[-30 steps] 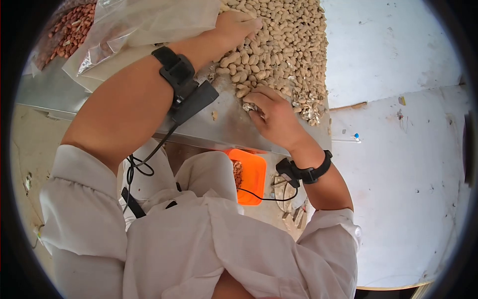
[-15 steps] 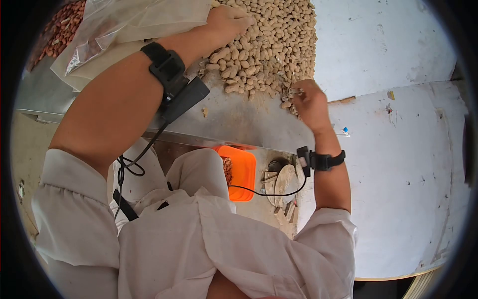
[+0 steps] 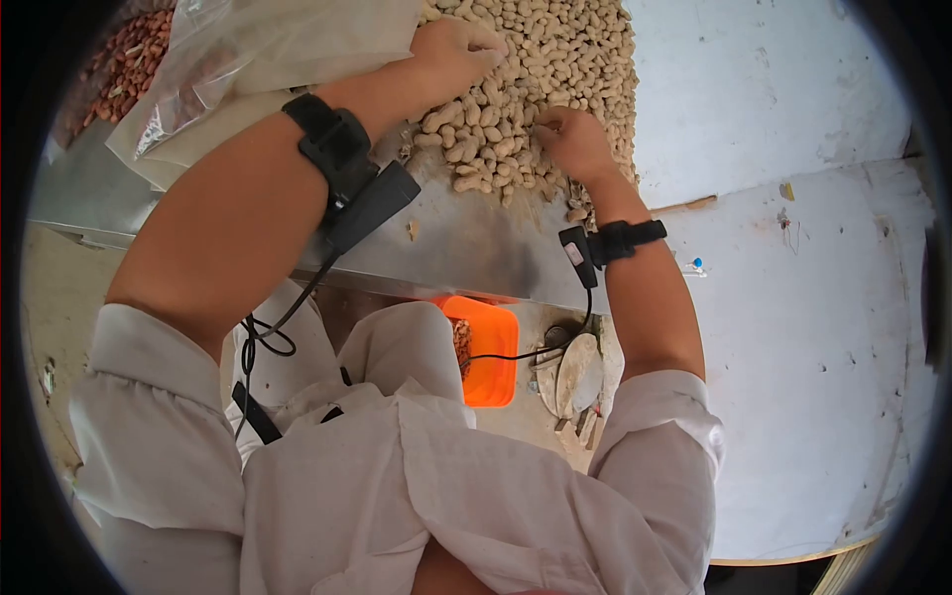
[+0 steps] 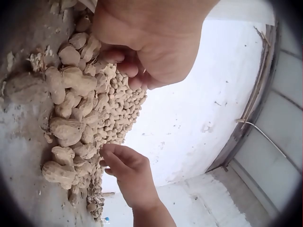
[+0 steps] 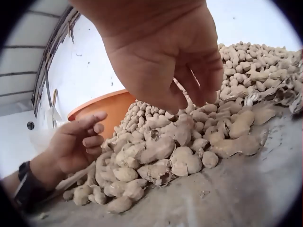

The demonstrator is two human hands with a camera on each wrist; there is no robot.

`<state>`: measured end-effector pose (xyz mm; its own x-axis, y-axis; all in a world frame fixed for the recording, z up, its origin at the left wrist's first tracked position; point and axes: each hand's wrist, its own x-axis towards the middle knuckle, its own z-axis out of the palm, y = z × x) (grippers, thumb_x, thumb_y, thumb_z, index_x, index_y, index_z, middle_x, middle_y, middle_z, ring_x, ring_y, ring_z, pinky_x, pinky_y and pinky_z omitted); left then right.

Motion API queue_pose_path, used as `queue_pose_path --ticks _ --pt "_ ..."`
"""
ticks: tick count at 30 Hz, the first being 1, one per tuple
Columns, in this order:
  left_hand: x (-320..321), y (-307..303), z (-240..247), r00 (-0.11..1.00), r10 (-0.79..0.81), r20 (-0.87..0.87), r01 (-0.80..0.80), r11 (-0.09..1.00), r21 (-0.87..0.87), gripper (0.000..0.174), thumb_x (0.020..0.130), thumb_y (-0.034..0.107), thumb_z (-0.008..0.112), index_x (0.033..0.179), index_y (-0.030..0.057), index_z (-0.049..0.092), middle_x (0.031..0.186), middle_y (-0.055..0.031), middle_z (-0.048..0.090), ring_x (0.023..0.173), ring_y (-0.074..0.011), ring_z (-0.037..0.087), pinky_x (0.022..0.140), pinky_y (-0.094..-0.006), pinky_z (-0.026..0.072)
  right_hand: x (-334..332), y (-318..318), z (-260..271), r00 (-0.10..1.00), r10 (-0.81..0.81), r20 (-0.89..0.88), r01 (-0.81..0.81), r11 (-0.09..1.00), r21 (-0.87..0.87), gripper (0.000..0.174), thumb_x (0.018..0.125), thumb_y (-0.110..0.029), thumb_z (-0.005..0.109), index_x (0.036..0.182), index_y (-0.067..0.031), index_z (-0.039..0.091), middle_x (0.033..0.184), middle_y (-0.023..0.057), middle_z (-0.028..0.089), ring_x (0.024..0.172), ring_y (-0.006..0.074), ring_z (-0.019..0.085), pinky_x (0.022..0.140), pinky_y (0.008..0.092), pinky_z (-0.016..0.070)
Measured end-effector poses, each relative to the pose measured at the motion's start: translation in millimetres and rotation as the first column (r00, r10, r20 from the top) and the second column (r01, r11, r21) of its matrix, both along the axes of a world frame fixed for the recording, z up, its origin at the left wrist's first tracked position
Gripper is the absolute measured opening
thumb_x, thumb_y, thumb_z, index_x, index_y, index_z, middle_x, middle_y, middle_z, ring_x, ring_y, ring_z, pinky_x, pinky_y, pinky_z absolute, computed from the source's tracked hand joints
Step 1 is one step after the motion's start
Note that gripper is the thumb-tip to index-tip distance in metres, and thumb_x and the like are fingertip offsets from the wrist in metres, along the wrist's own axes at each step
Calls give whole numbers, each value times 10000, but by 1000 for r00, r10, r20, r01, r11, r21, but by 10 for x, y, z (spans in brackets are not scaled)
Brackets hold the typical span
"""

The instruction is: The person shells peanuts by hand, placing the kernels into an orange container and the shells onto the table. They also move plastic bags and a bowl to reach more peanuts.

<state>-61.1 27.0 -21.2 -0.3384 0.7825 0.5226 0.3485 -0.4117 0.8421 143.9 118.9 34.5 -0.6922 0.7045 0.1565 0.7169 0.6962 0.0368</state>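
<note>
A heap of unshelled peanuts (image 3: 555,59) covers the back of the metal table (image 3: 476,238). At the heap's left side is my left hand (image 3: 451,61), fingers curled inward; in the right wrist view the left hand (image 5: 78,142) shows thumb and forefinger close together. Whether it holds something I cannot tell. My right hand (image 3: 577,147) reaches over the front of the heap with loosely bent fingers, fingertips right at the peanuts. In the right wrist view the right hand (image 5: 161,61) hangs above peanut pods (image 5: 184,161), with nothing visible between its fingers.
Clear plastic bags (image 3: 268,50) lie at the left, with red peanut kernels (image 3: 139,59) beyond. Empty shells (image 3: 578,203) gather at the heap's front right. An orange bin (image 3: 496,347) with kernels stands below the table edge. A white board (image 3: 793,347) borders the right.
My right hand went from the table front, with shell pieces, to the shells at the heap's right edge, then up and left over the peanuts. The left hand stayed about in place.
</note>
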Motion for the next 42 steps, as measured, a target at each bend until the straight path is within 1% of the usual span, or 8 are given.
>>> queue_pose_path --ticks 10,13,16,19,25,34,37,42 --pt "29 -24 7 1000 15 -25 -15 1000 -13 226 854 204 582 1032 91 664 727 -13 625 656 -98 563 626 -255 457 34 155 -35 990 -8 -142 12 999 32 192 722 -63 616 910 -38 645 772 116 656 694 226 628 670 318 495" --pt "11 -47 37 999 26 -48 -27 999 -22 232 853 208 582 1033 87 665 741 -19 635 676 -104 575 644 -259 459 25 49 126 918 15 -397 -160 928 -336 229 741 5 575 960 -28 632 811 119 652 686 229 617 662 328 491" --pt "-1 -9 13 998 22 -61 -21 1000 17 231 852 210 581 1032 94 668 757 -28 646 697 -110 589 660 -267 464 -97 -278 200 931 301 -208 -346 908 -235 283 753 52 535 1014 -19 617 876 140 643 739 250 620 684 334 487" --pt "-12 12 -2 998 23 -67 -21 999 23 228 848 213 584 1030 107 671 777 -40 656 718 -119 601 676 -274 467 -142 -240 83 908 419 5 -417 905 -85 284 723 23 535 979 -44 640 923 169 633 844 323 605 765 370 485" --pt "-8 -32 39 993 63 -103 -64 998 -13 235 834 221 598 1033 121 672 801 -49 658 727 -125 601 688 -281 468 -153 -227 33 914 400 -63 -403 913 -53 257 712 10 536 931 -54 655 907 172 628 855 341 596 769 378 481" --pt "-22 16 -26 996 29 -81 -28 999 17 238 842 227 598 1024 88 667 798 -36 642 716 -118 586 672 -278 466 70 -49 106 920 303 -247 -334 938 -92 232 709 -5 565 921 -49 650 665 106 585 578 166 529 574 267 447" --pt "-12 10 -27 995 55 -84 -54 998 16 233 846 222 596 1019 84 668 779 -33 632 701 -116 583 663 -277 465 128 -19 137 957 164 -240 -208 963 -171 203 737 -18 565 923 -32 646 641 78 590 561 134 527 549 259 440" --pt "-7 -17 9 999 23 -22 -24 999 -28 241 838 168 595 1056 80 652 764 -23 617 668 -101 579 614 -255 463 -66 -29 205 859 83 -505 -306 874 -378 186 758 -31 565 927 6 632 654 23 604 579 92 539 532 249 435"
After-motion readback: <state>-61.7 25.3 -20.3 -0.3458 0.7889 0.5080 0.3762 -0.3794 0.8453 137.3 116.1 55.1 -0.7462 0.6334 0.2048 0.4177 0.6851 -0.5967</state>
